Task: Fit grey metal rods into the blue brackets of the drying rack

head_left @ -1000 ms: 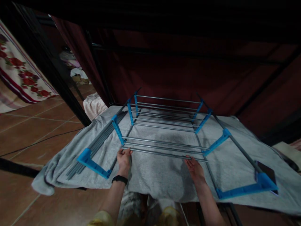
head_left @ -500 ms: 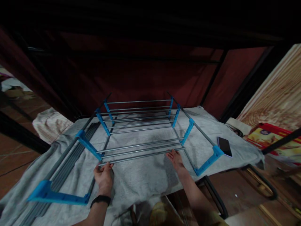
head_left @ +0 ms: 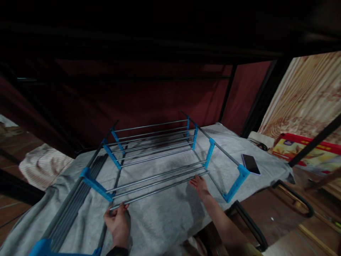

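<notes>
A rack frame of grey metal tubes and blue plastic brackets (head_left: 97,185) lies on a grey blanket (head_left: 165,213). Several thin cross rods join its two sides. My left hand (head_left: 117,220) pinches the left end of the nearest rod (head_left: 160,191), close to a left bracket. Near that rod's right end my right hand (head_left: 199,185) touches it from below, its fingers fairly straight and the thumb hidden. The rod's right tip lies by the right side tube, below a blue bracket (head_left: 209,153); whether it is seated there I cannot tell.
Loose grey tubes (head_left: 71,206) lie bundled along the left side. A phone (head_left: 250,164) rests on the blanket at right. Beyond it are a red and yellow box (head_left: 306,153) and dark metal posts (head_left: 229,94). A striped cloth (head_left: 44,165) is at far left.
The view has tilted and turned slightly, so the rack appears lower and slanted. My left hand still holds the rod's left end; my right hand remains at its right end.
</notes>
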{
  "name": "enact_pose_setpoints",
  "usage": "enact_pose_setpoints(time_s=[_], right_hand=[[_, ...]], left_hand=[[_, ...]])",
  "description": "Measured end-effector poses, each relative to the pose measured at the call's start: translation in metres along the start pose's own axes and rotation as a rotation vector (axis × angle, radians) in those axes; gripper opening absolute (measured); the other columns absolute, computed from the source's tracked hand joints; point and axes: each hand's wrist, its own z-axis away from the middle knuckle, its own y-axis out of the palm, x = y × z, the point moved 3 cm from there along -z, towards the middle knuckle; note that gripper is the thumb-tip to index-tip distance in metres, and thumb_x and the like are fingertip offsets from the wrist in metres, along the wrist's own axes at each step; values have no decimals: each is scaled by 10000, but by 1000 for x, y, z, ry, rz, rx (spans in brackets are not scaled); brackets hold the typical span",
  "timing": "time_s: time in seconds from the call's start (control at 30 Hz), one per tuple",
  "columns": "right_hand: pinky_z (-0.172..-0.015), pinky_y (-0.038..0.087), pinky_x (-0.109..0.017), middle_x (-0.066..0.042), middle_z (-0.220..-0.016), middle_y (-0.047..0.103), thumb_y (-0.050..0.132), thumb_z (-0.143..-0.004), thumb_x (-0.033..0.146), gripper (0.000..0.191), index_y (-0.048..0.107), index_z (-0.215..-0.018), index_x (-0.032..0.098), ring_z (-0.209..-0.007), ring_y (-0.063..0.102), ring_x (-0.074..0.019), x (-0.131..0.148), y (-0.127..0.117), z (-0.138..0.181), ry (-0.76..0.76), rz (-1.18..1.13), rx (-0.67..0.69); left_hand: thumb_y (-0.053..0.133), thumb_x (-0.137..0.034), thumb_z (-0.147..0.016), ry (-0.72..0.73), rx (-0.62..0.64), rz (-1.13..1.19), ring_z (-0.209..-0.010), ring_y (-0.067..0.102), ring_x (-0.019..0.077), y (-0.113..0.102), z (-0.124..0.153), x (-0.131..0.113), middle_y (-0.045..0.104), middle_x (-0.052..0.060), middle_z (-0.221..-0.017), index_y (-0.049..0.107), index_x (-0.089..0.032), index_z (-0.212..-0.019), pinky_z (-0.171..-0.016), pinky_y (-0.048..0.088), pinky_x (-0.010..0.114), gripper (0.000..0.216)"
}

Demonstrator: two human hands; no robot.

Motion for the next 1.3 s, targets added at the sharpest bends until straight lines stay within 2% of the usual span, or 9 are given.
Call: enact_pose_setpoints(time_s=[0.1,0.2,0.4,0.63,0.9,1.1,1.3], right_hand=[[-721,619,-354,2,-687,684,837,-677,458,373,544,-762,244,-719,705,-202,-1,-1,-1,-8,-5,8],[-706,623,-356,2,-675,681,822,-681,449,358,549,-774,238,-708,713,-208,-4,-2,-3,-14,-14,10],[-694,627,-344,-9,-662,684,850,-628,439,388,542,-755,239,-680,715,-203,-7,-4,-5,-42,-36,14],[-688,642,-358,-11,-655,687,876,-593,427,408,534,-730,251,-680,722,-211,-8,-9,-6,-64,-43,46],[-689,646,-347,1,-716,712,821,-640,355,328,546,-770,231,-687,723,-199,-9,-11,-8,-45,-15,61],[-685,630,-297,23,-640,665,752,-715,306,245,527,-773,229,-658,707,-171,-9,-12,-10,-38,-5,40],[-701,626,-277,5,-660,677,662,-778,235,126,537,-784,223,-675,710,-168,-6,-12,-10,-17,45,38]], left_hand=[[730,-280,-688,-36,43,5,-662,648,201,-2,3,1,536,-68,-692,501,-284,-1193,-715,534,359,554],[731,-313,-702,2,57,-31,-698,661,206,-4,4,3,576,-58,-719,521,-292,-1250,-733,535,357,588],[706,-333,-762,-7,67,24,-651,647,182,-3,-2,13,531,-70,-701,504,-296,-1308,-709,538,332,583],[686,-359,-798,13,82,8,-690,667,187,-4,-5,20,542,-60,-724,489,-255,-1344,-756,545,335,590],[677,-328,-806,30,74,38,-716,664,180,-4,-5,22,567,-50,-743,486,-213,-1355,-763,532,326,593],[667,-313,-819,24,72,68,-698,649,163,-2,-5,24,549,-55,-748,482,-194,-1350,-747,523,312,574],[679,-236,-797,19,90,142,-653,631,139,1,-4,23,545,-69,-724,495,-199,-1304,-723,513,287,540]])
